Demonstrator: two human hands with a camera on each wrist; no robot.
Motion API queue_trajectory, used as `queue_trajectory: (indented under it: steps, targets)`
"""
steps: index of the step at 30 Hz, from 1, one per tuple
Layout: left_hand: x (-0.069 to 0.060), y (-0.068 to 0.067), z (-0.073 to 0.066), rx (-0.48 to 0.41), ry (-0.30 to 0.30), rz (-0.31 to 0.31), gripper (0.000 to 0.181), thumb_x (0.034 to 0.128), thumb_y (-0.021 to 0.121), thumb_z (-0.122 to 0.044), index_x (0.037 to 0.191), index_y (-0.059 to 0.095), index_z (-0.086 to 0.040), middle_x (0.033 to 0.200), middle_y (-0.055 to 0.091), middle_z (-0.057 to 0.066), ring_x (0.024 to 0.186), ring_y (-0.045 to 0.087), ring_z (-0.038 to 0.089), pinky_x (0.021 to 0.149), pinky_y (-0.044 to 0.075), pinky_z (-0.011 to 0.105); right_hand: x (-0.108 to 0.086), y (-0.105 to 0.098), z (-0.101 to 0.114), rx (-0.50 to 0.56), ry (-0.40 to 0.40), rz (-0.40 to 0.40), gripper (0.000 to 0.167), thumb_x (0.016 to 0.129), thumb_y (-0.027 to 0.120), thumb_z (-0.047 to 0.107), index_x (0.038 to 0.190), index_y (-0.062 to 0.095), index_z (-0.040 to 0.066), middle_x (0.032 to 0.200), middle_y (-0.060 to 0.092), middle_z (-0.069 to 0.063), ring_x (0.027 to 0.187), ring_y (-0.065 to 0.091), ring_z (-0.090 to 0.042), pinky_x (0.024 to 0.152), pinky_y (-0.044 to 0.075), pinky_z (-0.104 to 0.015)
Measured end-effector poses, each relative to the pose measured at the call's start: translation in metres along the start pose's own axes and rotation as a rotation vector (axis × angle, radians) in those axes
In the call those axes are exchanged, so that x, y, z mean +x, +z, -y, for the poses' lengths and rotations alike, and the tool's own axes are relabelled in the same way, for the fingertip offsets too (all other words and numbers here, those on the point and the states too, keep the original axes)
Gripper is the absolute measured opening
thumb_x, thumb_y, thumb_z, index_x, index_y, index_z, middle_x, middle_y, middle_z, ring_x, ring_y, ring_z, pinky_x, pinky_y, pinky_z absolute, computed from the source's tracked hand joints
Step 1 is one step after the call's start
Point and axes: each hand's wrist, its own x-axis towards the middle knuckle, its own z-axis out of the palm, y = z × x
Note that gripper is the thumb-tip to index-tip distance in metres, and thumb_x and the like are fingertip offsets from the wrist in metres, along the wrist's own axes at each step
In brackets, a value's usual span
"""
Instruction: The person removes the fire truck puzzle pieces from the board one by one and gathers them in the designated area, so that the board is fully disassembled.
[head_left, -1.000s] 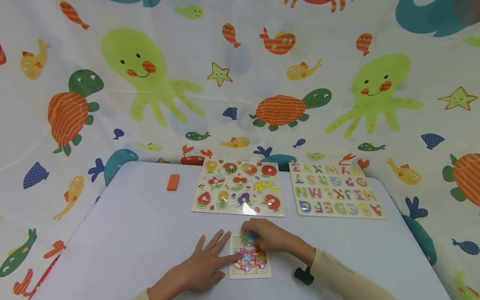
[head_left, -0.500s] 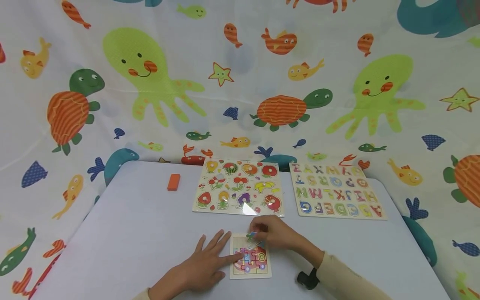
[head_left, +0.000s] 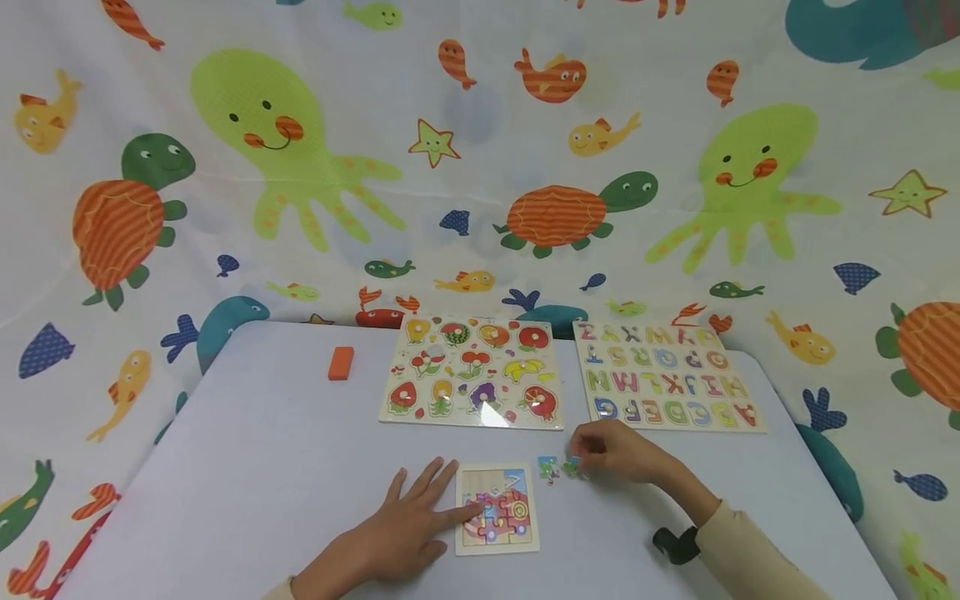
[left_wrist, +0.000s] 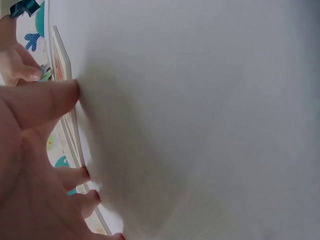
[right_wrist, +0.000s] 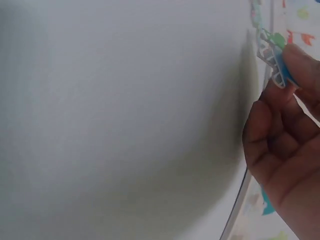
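Note:
A small jigsaw puzzle in a pale wooden frame (head_left: 497,550) lies on the table. Pink vehicle-like pieces fill its lower part, and bare wood shows at its upper left. My left hand (head_left: 397,533) has its fingers spread, the index finger lying on the puzzle and the others on the table beside it. To the right of the frame, my right hand (head_left: 618,452) pinches a blue and green jigsaw piece (right_wrist: 280,65) between thumb and fingers, close to the tabletop. Beside it lies another loose jigsaw piece (head_left: 548,468).
A fruit peg puzzle (head_left: 472,375) and an alphabet puzzle board (head_left: 675,379) lie along the back. An orange block (head_left: 341,363) sits at the back left. Behind the table hangs a sea-animal curtain (head_left: 480,167).
My right hand has carried the jigsaw piece from above the frame to the table on the right. A blue piece at the frame's upper right now shows fully. My left hand stays on the puzzle.

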Motion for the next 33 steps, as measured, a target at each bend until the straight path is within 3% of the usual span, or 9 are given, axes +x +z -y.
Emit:
queue_trajectory:
  steps: [7, 14, 17, 20, 23, 27, 33]
  targets:
    - [0.0, 0.001, 0.002, 0.003, -0.001, -0.003, 0.061, 0.0947, 0.071, -0.027, 0.148, 0.05, -0.048, 0.169, 0.022, 0.011, 0.156, 0.012, 0.038, 0.115, 0.012, 0.074, 0.003, 0.007, -0.004, -0.123, -0.044, -0.034, 0.015, 0.089, 0.075, 0.006, 0.086, 0.064, 0.016, 0.076, 0.054, 0.01, 0.076, 0.053, -0.009, 0.067, 0.044, -0.025]
    - [0.0, 0.001, 0.001, 0.003, 0.001, -0.01, 0.06, 0.0946, 0.071, -0.027, 0.148, 0.051, -0.047, 0.168, 0.023, 0.011, 0.155, 0.012, 0.038, 0.115, 0.012, 0.074, 0.004, 0.014, -0.001, -0.23, 0.02, -0.089, 0.013, 0.089, 0.076, 0.007, 0.091, 0.067, 0.017, 0.081, 0.055, 0.01, 0.077, 0.051, -0.01, 0.069, 0.047, -0.025]
    - [0.0, 0.0, 0.001, 0.006, 0.001, -0.009, 0.06, 0.0947, 0.071, -0.027, 0.148, 0.051, -0.047, 0.168, 0.023, 0.011, 0.155, 0.013, 0.038, 0.115, 0.012, 0.074, 0.003, 0.02, 0.006, -0.319, 0.029, -0.131, 0.016, 0.088, 0.079, 0.008, 0.099, 0.07, 0.017, 0.09, 0.057, 0.01, 0.082, 0.052, -0.01, 0.074, 0.05, -0.027]
    - [-0.001, -0.001, 0.002, 0.012, -0.001, -0.008, 0.06, 0.0948, 0.07, -0.027, 0.148, 0.051, -0.047, 0.168, 0.023, 0.012, 0.155, 0.013, 0.038, 0.115, 0.012, 0.074, 0.004, 0.028, 0.018, -0.387, -0.025, -0.151, 0.024, 0.087, 0.08, 0.01, 0.108, 0.073, 0.018, 0.106, 0.06, 0.006, 0.095, 0.054, -0.012, 0.084, 0.054, -0.033]
    - [-0.003, -0.002, 0.003, 0.016, 0.0, -0.003, 0.06, 0.0954, 0.07, -0.028, 0.148, 0.05, -0.047, 0.168, 0.022, 0.012, 0.155, 0.012, 0.038, 0.115, 0.013, 0.075, 0.012, 0.037, 0.033, -0.414, -0.132, -0.107, 0.028, 0.089, 0.079, 0.012, 0.114, 0.074, 0.021, 0.125, 0.06, -0.002, 0.113, 0.054, -0.019, 0.095, 0.055, -0.041]
    - [-0.003, -0.001, 0.004, 0.01, 0.008, 0.005, 0.06, 0.0963, 0.069, -0.029, 0.149, 0.049, -0.048, 0.169, 0.021, 0.012, 0.156, 0.011, 0.038, 0.114, 0.013, 0.075, 0.025, 0.045, 0.05, -0.475, -0.243, 0.012, 0.033, 0.091, 0.077, 0.015, 0.122, 0.074, 0.027, 0.146, 0.053, -0.005, 0.135, 0.045, -0.025, 0.107, 0.048, -0.046]
    - [-0.002, -0.002, 0.003, 0.014, 0.017, 0.008, 0.06, 0.0966, 0.069, -0.031, 0.15, 0.047, -0.048, 0.169, 0.021, 0.011, 0.156, 0.011, 0.038, 0.114, 0.013, 0.075, 0.038, 0.051, 0.062, -0.574, -0.282, 0.122, 0.04, 0.089, 0.081, 0.018, 0.125, 0.074, 0.034, 0.16, 0.039, -0.003, 0.147, 0.032, -0.03, 0.113, 0.039, -0.057]
